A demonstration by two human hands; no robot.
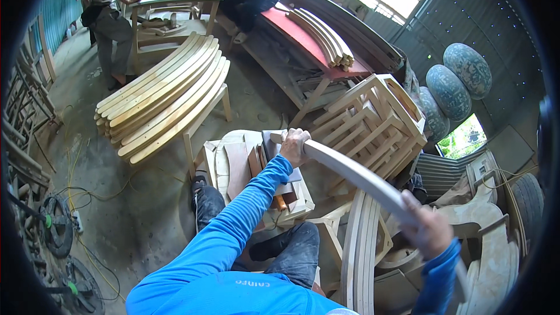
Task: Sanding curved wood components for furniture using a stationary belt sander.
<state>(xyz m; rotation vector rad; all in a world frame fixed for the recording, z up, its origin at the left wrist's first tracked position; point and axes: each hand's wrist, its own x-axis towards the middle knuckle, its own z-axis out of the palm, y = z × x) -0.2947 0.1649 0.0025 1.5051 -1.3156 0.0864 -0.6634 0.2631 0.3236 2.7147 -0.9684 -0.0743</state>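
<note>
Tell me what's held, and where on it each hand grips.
A long curved wooden piece: the left hand grips it near its far end; the right hand, blurred, holds it nearer the other end.

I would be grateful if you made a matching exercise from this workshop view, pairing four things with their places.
Things
1. Left hand
2. Right hand
3. Large pile of curved slats
4. Smaller bundle of curved slats

Places
A. On the red surface
B. Near the far end of the curved wooden piece
C. On a wooden stand, towards the picture's upper left
D. At the nearer part of the curved wooden piece

Pairs: 1-B; 2-D; 3-C; 4-A
</note>
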